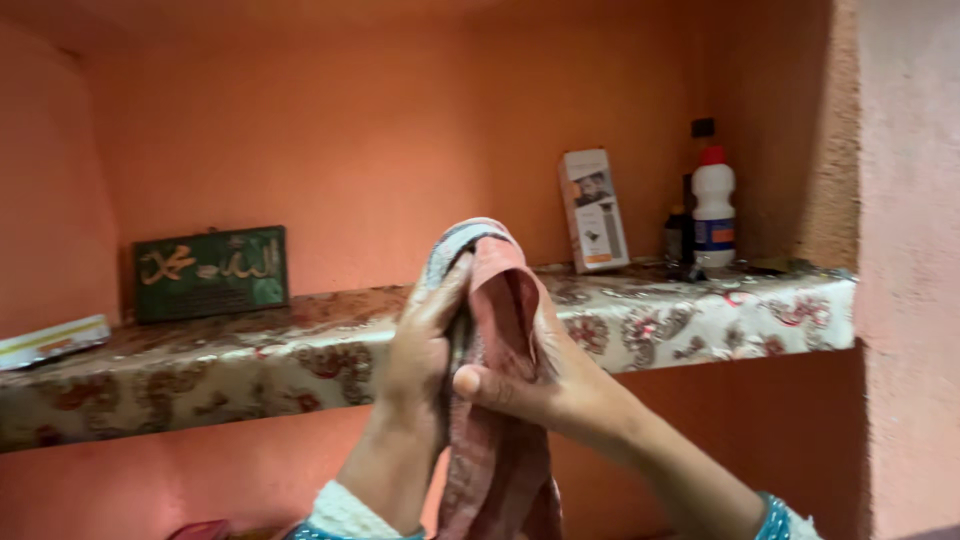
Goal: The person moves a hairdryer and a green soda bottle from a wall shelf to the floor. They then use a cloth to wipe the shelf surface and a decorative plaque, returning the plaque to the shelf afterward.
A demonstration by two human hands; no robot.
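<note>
A pink and white cloth hangs between my two raised hands in front of a wall shelf. My left hand presses flat against the cloth's left side, fingers reaching up to its top. My right hand wraps around it from the right, thumb across the front. The cloth's top fold rises above both hands and its lower part drops out of the frame's bottom.
A shelf covered in floral cloth runs across the orange alcove. On it stand a green plaque with gold lettering, a small upright box, a white bottle with a red cap and a flat box at far left.
</note>
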